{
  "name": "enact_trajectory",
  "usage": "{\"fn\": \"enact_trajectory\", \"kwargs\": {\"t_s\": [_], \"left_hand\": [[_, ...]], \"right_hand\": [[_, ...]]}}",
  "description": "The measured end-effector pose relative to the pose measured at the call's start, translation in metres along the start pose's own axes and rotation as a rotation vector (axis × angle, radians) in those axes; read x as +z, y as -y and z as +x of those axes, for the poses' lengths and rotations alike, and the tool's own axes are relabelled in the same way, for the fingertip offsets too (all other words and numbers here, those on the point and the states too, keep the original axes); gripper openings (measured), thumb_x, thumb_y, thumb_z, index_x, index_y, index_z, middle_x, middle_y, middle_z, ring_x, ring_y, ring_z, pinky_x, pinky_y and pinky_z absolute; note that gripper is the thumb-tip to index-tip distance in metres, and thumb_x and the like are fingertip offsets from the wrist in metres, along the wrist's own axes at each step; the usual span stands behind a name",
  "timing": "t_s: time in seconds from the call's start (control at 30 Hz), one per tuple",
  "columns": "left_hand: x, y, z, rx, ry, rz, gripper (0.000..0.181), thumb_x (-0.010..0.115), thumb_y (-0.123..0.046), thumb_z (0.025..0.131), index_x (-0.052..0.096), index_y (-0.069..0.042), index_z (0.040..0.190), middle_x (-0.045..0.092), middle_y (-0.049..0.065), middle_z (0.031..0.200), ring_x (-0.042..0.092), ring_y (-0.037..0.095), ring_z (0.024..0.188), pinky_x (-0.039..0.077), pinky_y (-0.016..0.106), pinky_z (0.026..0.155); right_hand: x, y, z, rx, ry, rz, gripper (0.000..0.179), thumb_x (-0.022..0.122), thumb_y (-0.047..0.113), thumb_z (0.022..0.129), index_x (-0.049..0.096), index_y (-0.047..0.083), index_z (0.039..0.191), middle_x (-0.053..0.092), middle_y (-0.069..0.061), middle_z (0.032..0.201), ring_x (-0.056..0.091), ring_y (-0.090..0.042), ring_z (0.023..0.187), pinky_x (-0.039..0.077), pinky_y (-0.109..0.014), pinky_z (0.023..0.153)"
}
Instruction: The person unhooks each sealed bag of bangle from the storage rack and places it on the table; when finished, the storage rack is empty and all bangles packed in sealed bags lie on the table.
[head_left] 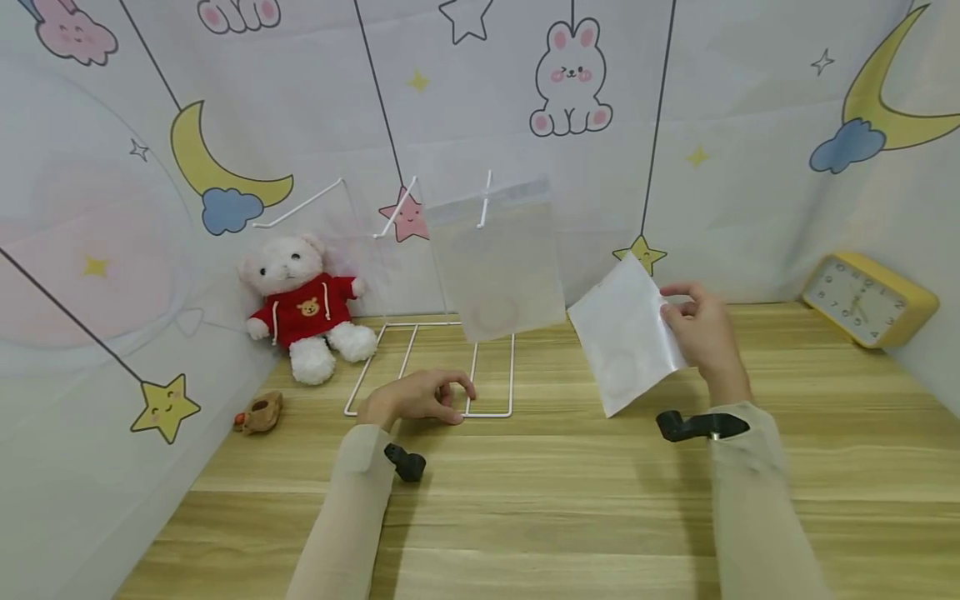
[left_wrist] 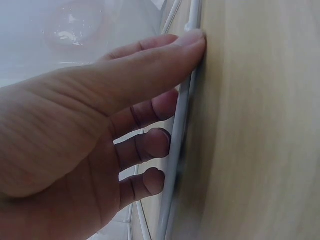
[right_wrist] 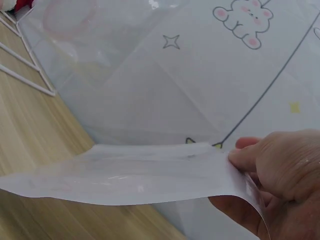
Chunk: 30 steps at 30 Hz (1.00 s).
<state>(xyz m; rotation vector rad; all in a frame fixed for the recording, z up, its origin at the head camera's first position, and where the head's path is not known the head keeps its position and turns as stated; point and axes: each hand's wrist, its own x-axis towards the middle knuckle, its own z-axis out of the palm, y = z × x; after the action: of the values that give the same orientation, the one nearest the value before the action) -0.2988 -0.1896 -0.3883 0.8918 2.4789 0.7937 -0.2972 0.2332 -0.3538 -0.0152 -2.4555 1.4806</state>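
Note:
My left hand (head_left: 420, 395) is low at the front of a white wire rack (head_left: 431, 415), thumb and curled fingers about its front bar (left_wrist: 176, 150). With thumb and fingers my right hand (head_left: 701, 329) pinches the right edge of a whitish, translucent plastic bag (head_left: 626, 342), which hangs tilted above the table with a faint round mark near its lower end. Another translucent plastic bag (head_left: 498, 267) hangs on the rack's right prong (head_left: 483, 200). In the right wrist view the held bag (right_wrist: 125, 185) is seen nearly edge-on, curving at the hand (right_wrist: 285, 175).
A white teddy bear (head_left: 307, 308) in a red hoodie sits left of the rack, behind a small brown figurine (head_left: 261, 413). At the right stands a yellow clock (head_left: 870, 300). A printed cloth (head_left: 480, 100) backs the wooden table (head_left: 525, 517).

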Motion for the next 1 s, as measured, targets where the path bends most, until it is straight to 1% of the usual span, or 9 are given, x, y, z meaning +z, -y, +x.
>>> {"fn": "enact_trajectory", "kwargs": {"t_s": [0.17, 0.27, 0.43, 0.53, 0.67, 0.8, 0.93, 1.0], "left_hand": [[0.000, 0.000, 0.000, 0.001, 0.001, -0.005, 0.032, 0.076, -0.012, 0.090, 0.063, -0.011, 0.119, 0.056, 0.003, 0.076, 0.050, 0.012, 0.069, 0.041, 0.028, 0.068], [0.000, -0.001, 0.000, -0.008, 0.003, -0.008, 0.032, 0.076, -0.012, 0.090, 0.063, -0.011, 0.119, 0.056, 0.003, 0.076, 0.050, 0.012, 0.069, 0.041, 0.028, 0.068], [0.000, -0.001, 0.000, -0.011, 0.005, -0.011, 0.032, 0.076, -0.012, 0.089, 0.063, -0.011, 0.119, 0.056, 0.002, 0.077, 0.050, 0.011, 0.069, 0.041, 0.028, 0.068], [0.000, -0.001, 0.000, -0.003, 0.005, -0.013, 0.032, 0.076, -0.012, 0.090, 0.063, -0.011, 0.119, 0.056, 0.002, 0.077, 0.050, 0.011, 0.069, 0.041, 0.028, 0.068], [0.000, 0.000, 0.000, -0.003, 0.000, -0.013, 0.032, 0.076, -0.012, 0.090, 0.063, -0.011, 0.119, 0.056, 0.002, 0.077, 0.050, 0.012, 0.069, 0.041, 0.028, 0.068], [0.000, -0.001, 0.000, -0.011, -0.003, -0.018, 0.032, 0.076, -0.012, 0.090, 0.063, -0.011, 0.119, 0.056, 0.003, 0.077, 0.050, 0.012, 0.069, 0.041, 0.028, 0.068], [-0.001, -0.002, -0.001, -0.019, -0.002, -0.015, 0.032, 0.076, -0.012, 0.090, 0.063, -0.011, 0.119, 0.057, 0.002, 0.077, 0.051, 0.011, 0.070, 0.041, 0.028, 0.068], [-0.001, -0.002, -0.001, -0.026, -0.002, -0.015, 0.032, 0.076, -0.012, 0.090, 0.064, -0.012, 0.119, 0.057, 0.002, 0.077, 0.051, 0.011, 0.070, 0.042, 0.028, 0.068]], "right_hand": [[0.007, -0.002, 0.001, -0.040, 0.010, -0.057, 0.027, 0.051, 0.012, 0.103, 0.062, 0.000, 0.124, 0.064, -0.027, 0.110, 0.060, -0.031, 0.090, 0.051, -0.025, 0.062], [0.010, -0.002, 0.002, -0.058, 0.027, -0.100, 0.025, 0.051, 0.011, 0.102, 0.065, -0.002, 0.118, 0.065, -0.027, 0.107, 0.059, -0.032, 0.090, 0.050, -0.026, 0.062], [0.013, -0.001, 0.002, -0.085, 0.090, -0.180, 0.024, 0.053, 0.010, 0.101, 0.068, -0.002, 0.114, 0.066, -0.026, 0.107, 0.059, -0.034, 0.093, 0.048, -0.032, 0.070], [0.016, -0.002, 0.003, -0.107, 0.109, -0.206, 0.024, 0.055, 0.010, 0.100, 0.069, -0.004, 0.113, 0.067, -0.026, 0.107, 0.060, -0.034, 0.096, 0.045, -0.033, 0.075], [0.017, -0.002, 0.003, -0.090, 0.143, -0.210, 0.024, 0.057, 0.011, 0.099, 0.069, -0.004, 0.113, 0.067, -0.025, 0.110, 0.060, -0.034, 0.097, 0.046, -0.033, 0.076], [0.017, -0.002, 0.002, -0.055, 0.202, -0.208, 0.025, 0.059, 0.012, 0.099, 0.069, -0.004, 0.115, 0.067, -0.025, 0.113, 0.061, -0.032, 0.099, 0.047, -0.031, 0.076], [0.018, -0.003, 0.002, -0.024, 0.281, -0.181, 0.026, 0.060, 0.011, 0.099, 0.067, -0.006, 0.117, 0.068, -0.026, 0.114, 0.065, -0.025, 0.088, 0.052, -0.029, 0.070], [0.018, -0.004, 0.003, -0.003, 0.326, -0.165, 0.026, 0.060, 0.010, 0.099, 0.066, -0.006, 0.119, 0.068, -0.025, 0.114, 0.063, -0.021, 0.082, 0.054, -0.030, 0.068]]}}
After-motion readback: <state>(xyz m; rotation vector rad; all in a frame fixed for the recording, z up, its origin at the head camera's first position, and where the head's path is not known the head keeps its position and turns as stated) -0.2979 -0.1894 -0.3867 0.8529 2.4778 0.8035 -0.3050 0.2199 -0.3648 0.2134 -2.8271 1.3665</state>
